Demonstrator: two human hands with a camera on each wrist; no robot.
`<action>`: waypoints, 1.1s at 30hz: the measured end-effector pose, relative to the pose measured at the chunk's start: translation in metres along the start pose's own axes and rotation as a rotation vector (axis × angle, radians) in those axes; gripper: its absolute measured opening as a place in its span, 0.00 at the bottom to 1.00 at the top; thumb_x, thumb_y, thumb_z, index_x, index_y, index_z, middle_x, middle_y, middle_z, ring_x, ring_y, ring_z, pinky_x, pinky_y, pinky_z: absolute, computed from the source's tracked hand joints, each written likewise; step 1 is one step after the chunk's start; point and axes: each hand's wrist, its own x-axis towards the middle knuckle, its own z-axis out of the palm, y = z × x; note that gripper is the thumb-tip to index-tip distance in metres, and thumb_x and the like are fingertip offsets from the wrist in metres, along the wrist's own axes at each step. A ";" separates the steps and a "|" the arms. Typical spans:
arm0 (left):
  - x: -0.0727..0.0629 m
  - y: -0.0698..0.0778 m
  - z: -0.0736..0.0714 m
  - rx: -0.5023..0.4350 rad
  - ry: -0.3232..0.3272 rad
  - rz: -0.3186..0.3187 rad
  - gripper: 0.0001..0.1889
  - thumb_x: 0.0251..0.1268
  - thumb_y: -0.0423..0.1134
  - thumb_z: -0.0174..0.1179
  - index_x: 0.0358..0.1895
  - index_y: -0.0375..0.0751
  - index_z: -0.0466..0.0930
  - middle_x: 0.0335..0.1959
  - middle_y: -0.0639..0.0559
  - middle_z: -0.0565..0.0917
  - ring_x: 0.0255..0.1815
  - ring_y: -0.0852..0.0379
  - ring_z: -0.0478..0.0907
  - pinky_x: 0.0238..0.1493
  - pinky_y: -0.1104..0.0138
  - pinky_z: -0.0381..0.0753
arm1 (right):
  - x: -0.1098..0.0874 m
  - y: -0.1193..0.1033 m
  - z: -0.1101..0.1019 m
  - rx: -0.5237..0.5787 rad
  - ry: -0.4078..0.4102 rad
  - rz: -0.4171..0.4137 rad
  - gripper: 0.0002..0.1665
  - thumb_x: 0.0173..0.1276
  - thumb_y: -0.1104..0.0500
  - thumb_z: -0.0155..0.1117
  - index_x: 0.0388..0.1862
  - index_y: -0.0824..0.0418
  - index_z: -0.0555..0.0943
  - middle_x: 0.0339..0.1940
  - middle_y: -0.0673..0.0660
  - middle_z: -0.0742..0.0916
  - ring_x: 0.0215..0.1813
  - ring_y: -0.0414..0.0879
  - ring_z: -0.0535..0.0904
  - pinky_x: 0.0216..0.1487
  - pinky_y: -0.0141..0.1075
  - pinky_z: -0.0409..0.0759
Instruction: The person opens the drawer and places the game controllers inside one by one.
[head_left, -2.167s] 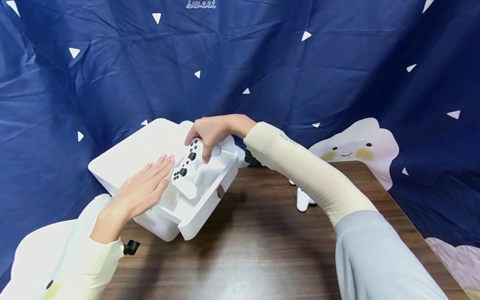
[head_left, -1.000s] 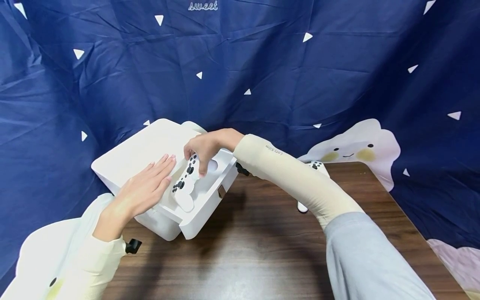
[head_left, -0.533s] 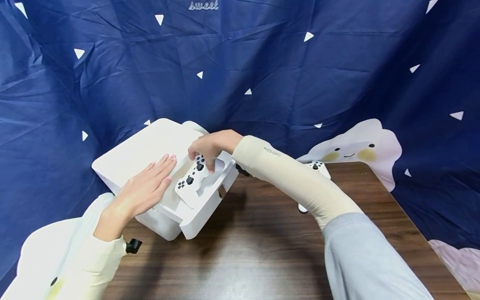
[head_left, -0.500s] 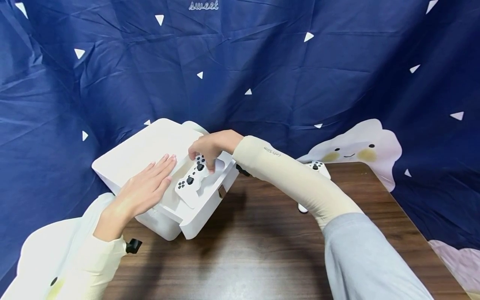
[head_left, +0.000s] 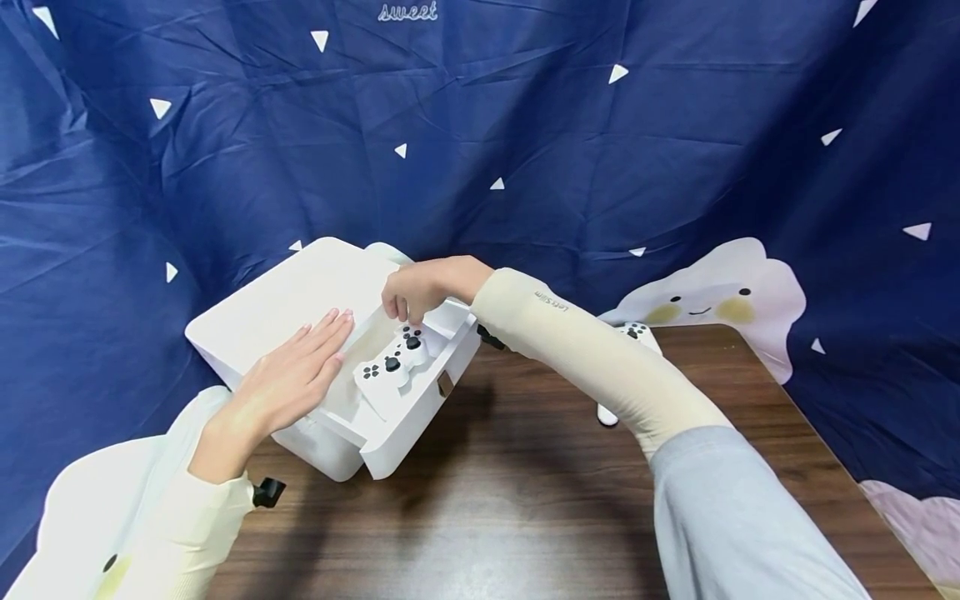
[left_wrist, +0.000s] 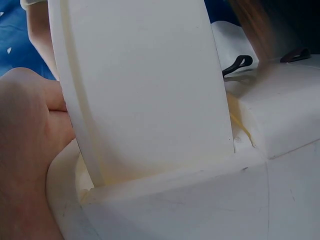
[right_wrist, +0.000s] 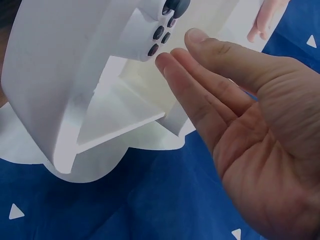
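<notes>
A white game controller with black thumbsticks lies in the pulled-out drawer of a white box. Just above its far end is my right hand, fingers loosely bent and nothing in them. In the right wrist view the thumb and fingertips of my right hand stand apart from each other, close beside the buttons of the controller. My left hand rests on the box top by the drawer opening, fingers straight. The left wrist view shows my left hand along the white casing's edge.
A second white controller lies on the brown wooden table at right, partly hidden by my right sleeve. A small brown tab sits on the drawer front. Blue cloth hangs behind the table.
My right hand lowered the controller into the drawer, let go of it and rose slightly above it. The controller now lies flatter. My left hand has stayed on the box.
</notes>
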 end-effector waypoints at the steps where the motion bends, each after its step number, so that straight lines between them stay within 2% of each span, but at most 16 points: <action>1: 0.000 0.000 0.000 0.000 0.000 0.000 0.30 0.89 0.45 0.39 0.86 0.43 0.55 0.88 0.47 0.56 0.90 0.45 0.52 0.89 0.45 0.53 | -0.001 0.000 0.000 0.005 0.007 -0.004 0.24 0.74 0.68 0.67 0.68 0.64 0.82 0.65 0.57 0.88 0.67 0.47 0.83 0.70 0.36 0.82; 5: 0.001 0.001 0.000 0.005 0.004 0.003 0.30 0.89 0.45 0.40 0.86 0.42 0.56 0.88 0.47 0.57 0.90 0.45 0.52 0.89 0.45 0.54 | -0.010 0.002 -0.001 0.054 0.039 -0.013 0.16 0.73 0.69 0.66 0.58 0.65 0.86 0.56 0.58 0.91 0.53 0.46 0.86 0.61 0.38 0.87; 9: 0.001 0.002 0.001 0.009 0.013 0.009 0.30 0.89 0.46 0.40 0.86 0.42 0.56 0.88 0.47 0.58 0.89 0.44 0.53 0.89 0.44 0.55 | -0.023 0.005 0.001 0.085 0.085 -0.055 0.06 0.72 0.69 0.66 0.43 0.63 0.88 0.41 0.57 0.92 0.37 0.44 0.86 0.44 0.37 0.89; 11: 0.001 0.002 0.002 0.007 0.014 0.010 0.30 0.89 0.46 0.39 0.86 0.42 0.56 0.88 0.47 0.58 0.89 0.44 0.53 0.89 0.44 0.55 | -0.031 0.006 0.002 0.079 0.109 -0.087 0.06 0.72 0.69 0.66 0.37 0.60 0.87 0.36 0.59 0.92 0.32 0.46 0.86 0.37 0.34 0.86; 13: 0.001 0.001 0.003 0.006 0.013 0.007 0.30 0.89 0.47 0.38 0.86 0.42 0.56 0.88 0.48 0.57 0.89 0.44 0.53 0.89 0.45 0.55 | -0.039 0.008 0.004 0.082 0.126 -0.109 0.07 0.72 0.68 0.66 0.35 0.58 0.86 0.35 0.60 0.93 0.32 0.50 0.87 0.33 0.32 0.83; 16: 0.000 0.001 0.003 0.003 0.007 0.003 0.30 0.90 0.48 0.38 0.87 0.43 0.55 0.88 0.48 0.56 0.90 0.45 0.52 0.89 0.45 0.54 | -0.053 0.008 0.007 0.100 0.133 -0.133 0.06 0.73 0.66 0.67 0.35 0.57 0.85 0.36 0.62 0.93 0.36 0.56 0.89 0.33 0.31 0.82; 18: 0.000 0.001 0.003 0.002 0.006 0.002 0.30 0.90 0.48 0.38 0.87 0.43 0.55 0.88 0.48 0.56 0.90 0.45 0.52 0.89 0.46 0.53 | -0.061 0.009 0.010 0.116 0.138 -0.149 0.06 0.74 0.65 0.68 0.35 0.57 0.85 0.35 0.60 0.93 0.36 0.56 0.90 0.34 0.31 0.84; 23: -0.001 0.000 -0.001 0.003 0.006 0.003 0.30 0.89 0.47 0.38 0.87 0.42 0.55 0.88 0.48 0.56 0.90 0.44 0.52 0.89 0.45 0.53 | -0.080 0.012 0.021 0.147 0.171 -0.196 0.06 0.75 0.63 0.69 0.35 0.56 0.84 0.28 0.53 0.90 0.31 0.48 0.87 0.36 0.32 0.85; 25: -0.001 0.000 0.000 0.002 0.005 0.002 0.30 0.90 0.48 0.38 0.87 0.42 0.55 0.88 0.48 0.56 0.90 0.44 0.52 0.89 0.45 0.53 | -0.086 0.014 0.028 0.165 0.187 -0.215 0.06 0.75 0.63 0.68 0.35 0.56 0.84 0.28 0.52 0.89 0.31 0.46 0.86 0.36 0.32 0.85; 33: -0.003 0.000 -0.001 -0.003 0.011 -0.007 0.30 0.89 0.48 0.38 0.87 0.43 0.55 0.88 0.48 0.57 0.90 0.44 0.52 0.89 0.45 0.54 | -0.101 0.026 0.073 0.201 0.315 -0.254 0.05 0.73 0.62 0.68 0.36 0.54 0.85 0.29 0.44 0.87 0.34 0.35 0.81 0.40 0.30 0.82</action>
